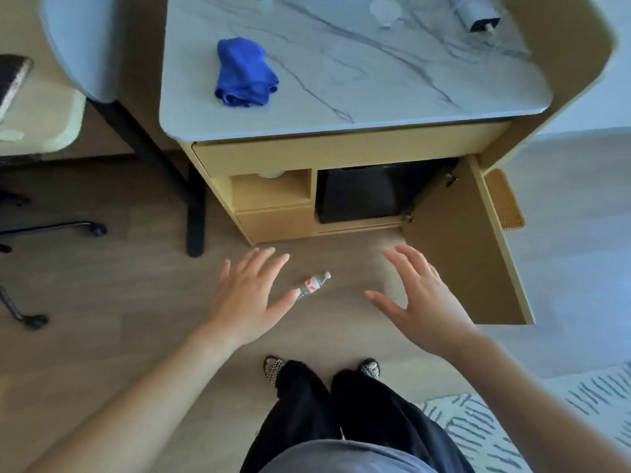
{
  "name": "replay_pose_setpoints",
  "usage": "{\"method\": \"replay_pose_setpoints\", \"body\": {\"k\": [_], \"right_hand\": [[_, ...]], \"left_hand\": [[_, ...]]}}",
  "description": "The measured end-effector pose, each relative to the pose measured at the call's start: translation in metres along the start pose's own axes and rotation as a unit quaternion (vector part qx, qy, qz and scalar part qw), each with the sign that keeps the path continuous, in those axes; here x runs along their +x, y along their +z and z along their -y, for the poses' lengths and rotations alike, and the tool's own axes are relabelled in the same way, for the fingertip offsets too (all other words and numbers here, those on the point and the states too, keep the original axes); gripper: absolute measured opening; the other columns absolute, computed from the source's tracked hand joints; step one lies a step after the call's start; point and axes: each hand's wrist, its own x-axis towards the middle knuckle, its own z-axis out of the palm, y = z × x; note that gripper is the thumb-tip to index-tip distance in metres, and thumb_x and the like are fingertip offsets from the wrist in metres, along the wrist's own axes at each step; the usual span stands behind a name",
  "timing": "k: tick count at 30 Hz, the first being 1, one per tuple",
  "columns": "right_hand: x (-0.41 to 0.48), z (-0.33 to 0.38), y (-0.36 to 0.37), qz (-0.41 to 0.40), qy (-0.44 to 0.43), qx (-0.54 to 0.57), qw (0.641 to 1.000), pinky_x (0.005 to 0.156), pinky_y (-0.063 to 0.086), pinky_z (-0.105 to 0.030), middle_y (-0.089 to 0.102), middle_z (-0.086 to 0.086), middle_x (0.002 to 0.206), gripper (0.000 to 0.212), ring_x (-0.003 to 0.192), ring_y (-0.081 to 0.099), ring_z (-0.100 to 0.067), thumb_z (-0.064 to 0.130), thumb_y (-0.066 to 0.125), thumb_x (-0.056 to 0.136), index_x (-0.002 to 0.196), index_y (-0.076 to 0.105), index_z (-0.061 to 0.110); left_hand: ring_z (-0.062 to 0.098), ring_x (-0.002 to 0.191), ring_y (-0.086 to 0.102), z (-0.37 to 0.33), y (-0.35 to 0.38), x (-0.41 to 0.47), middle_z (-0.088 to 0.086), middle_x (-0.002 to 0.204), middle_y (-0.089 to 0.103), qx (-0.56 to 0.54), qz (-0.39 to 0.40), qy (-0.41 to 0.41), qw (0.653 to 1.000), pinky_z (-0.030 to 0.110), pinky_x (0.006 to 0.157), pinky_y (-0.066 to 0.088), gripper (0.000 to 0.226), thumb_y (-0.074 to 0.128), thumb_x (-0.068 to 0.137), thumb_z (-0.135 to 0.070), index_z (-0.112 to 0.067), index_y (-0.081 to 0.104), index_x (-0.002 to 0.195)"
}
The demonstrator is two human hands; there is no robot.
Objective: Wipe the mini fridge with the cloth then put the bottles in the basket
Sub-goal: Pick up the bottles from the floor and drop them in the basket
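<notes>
A crumpled blue cloth lies on the marble counter top, toward its left side. Below it, the black mini fridge sits inside the wooden cabinet, whose door swings open to the right. One small clear bottle with a red-and-white label lies on its side on the wood floor. My left hand hovers spread just left of the bottle, thumb tip overlapping its base. My right hand is held out spread to the bottle's right, holding nothing. I see no basket.
A desk leg and an office chair base stand at the left. A woven mat lies behind the cabinet door. A patterned rug covers the floor at lower right. My feet are just below the hands. A dark device lies on the counter.
</notes>
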Motion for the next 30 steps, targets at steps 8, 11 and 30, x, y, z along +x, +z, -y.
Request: {"method": "replay_pose_setpoints", "body": {"k": [8, 11, 30], "right_hand": [[0.028, -0.058, 0.064, 0.055, -0.006, 0.045, 0.997, 0.108, 0.033, -0.039, 0.02, 0.006, 0.15, 0.073, 0.138, 0.024, -0.018, 0.06, 0.048, 0.085, 0.146, 0.023, 0.028], [0.062, -0.087, 0.118, 0.077, 0.012, 0.039, 0.996, 0.107, 0.034, -0.04, 0.021, 0.004, 0.15, 0.071, 0.138, 0.025, -0.02, 0.058, 0.049, 0.086, 0.145, 0.024, 0.027], [0.352, -0.273, 0.63, 0.027, 0.143, 0.049, 0.988, 0.096, 0.04, -0.045, 0.014, -0.004, 0.15, 0.062, 0.135, 0.021, -0.026, 0.052, 0.049, 0.09, 0.14, 0.027, 0.023]], "left_hand": [[0.018, 0.141, 0.023, 0.002, 0.053, 0.023, -0.004, 0.152, 0.031, 0.052, 0.06, -0.026, 0.997, 0.053, 0.113, 0.018, 0.085, 0.011, 0.074, -0.072, -0.03, 0.035, 0.144], [0.019, 0.139, 0.028, 0.023, 0.103, 0.053, -0.003, 0.15, 0.035, 0.076, 0.097, -0.016, 0.992, 0.051, 0.111, 0.021, 0.083, 0.012, 0.075, -0.07, -0.029, 0.038, 0.143], [0.024, 0.099, 0.063, 0.285, 0.614, 0.259, 0.0, 0.109, 0.065, 0.146, 0.041, -0.011, 0.988, 0.039, 0.082, 0.049, 0.06, 0.035, 0.078, -0.057, -0.021, 0.063, 0.117]]}}
